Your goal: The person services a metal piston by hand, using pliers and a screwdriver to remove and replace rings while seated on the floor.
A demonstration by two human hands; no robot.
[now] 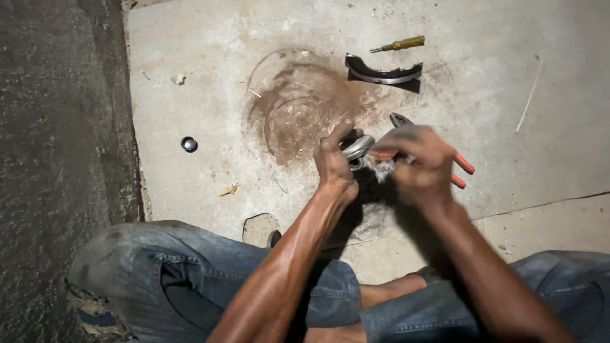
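Head view shows the left hand (333, 162) clamped around a curved metal brake shoe (357, 147) above the stained concrete slab (190, 38), right hand (419, 162) closed on red-handled pliers (460, 168); best to keep the shoe steady, I judge.

A curved, shiny metal part (358, 147) and red-handled pliers (445, 162) sit gripped just below the rusty ring stain (298, 105).

Hands (381, 162) grip curved metal part (358, 147), pliers (445, 159)
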